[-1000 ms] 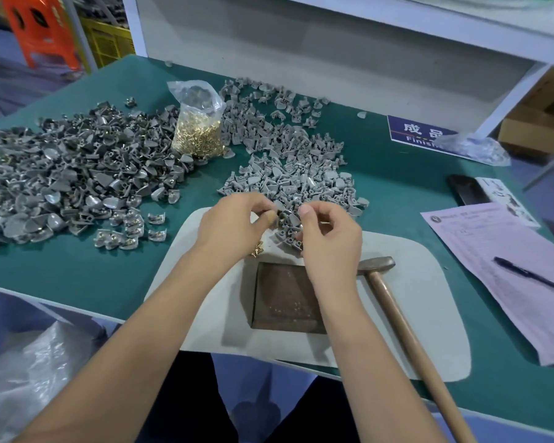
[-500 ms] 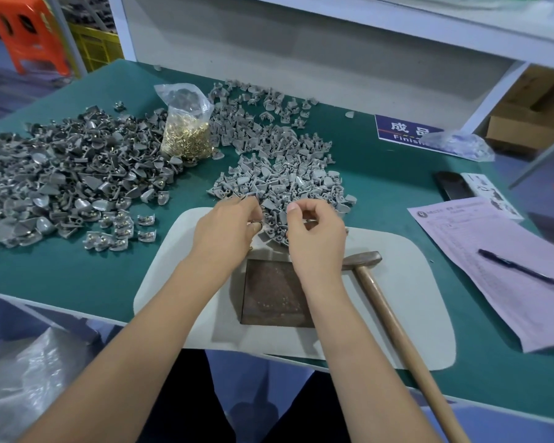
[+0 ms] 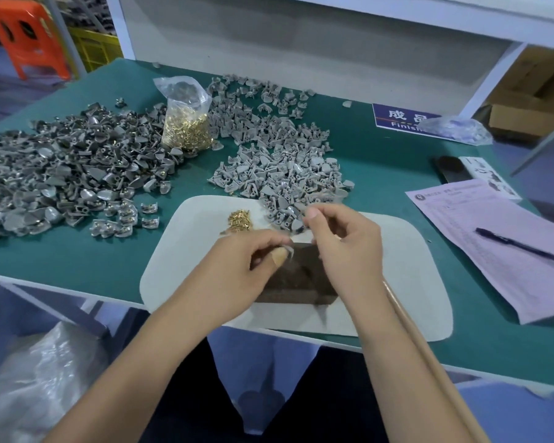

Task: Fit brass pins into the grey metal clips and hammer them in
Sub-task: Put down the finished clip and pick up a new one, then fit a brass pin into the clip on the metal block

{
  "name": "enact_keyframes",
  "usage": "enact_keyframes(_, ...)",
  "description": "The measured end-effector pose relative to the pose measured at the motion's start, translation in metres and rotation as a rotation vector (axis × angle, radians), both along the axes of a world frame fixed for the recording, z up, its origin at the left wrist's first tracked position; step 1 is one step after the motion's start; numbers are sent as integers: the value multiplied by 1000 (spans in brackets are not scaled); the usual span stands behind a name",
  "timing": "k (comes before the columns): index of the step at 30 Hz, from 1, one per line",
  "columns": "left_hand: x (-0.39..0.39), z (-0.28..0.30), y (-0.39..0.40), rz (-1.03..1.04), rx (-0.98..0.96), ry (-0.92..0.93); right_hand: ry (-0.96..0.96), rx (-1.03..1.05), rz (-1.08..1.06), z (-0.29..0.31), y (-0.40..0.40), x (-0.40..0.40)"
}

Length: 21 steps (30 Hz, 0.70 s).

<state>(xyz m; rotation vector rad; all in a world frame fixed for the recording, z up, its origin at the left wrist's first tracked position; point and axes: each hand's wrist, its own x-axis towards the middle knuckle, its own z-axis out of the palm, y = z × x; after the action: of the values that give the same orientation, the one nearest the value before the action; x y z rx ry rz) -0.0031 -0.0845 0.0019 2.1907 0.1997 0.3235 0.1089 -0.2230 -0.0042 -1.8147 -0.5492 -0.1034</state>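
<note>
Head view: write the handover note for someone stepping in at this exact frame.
Left hand pinches a grey clip over the dark metal block. Right hand is curled at the same spot; what it holds is blurred.
Loose brass pins lie on the white mat; more are in the bag. Unfitted clips sit beyond the mat, a darker pile to the left.
Hammer handle lies by the right forearm, untouched.
Left: seat pin, hammer, repeat.
</note>
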Motion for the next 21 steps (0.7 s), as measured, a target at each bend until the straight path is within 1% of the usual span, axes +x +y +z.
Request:
enact_keyframes(3,-3,1,-1,-60,293,118,-41,-90,39,-3,-24,-10)
enact_keyframes(5,0,2,-4,-43,360,141,-49,-130,57,-5,-33,-14)
enact_keyframes(8,4,3,-4,30,331,145,-64,-147,66,-6,-38,-17)
enact_keyframes(12,-4,1,0,56,396,62,-103,-208,70,-9,-38,-19)
enact_keyframes(16,-11,-3,6,45,271,18,-190,-344,77,-7,-33,-25)
enact_keyframes(21,-8,-4,6,89,265,19,-273,-471,159,-1,-20,-29)
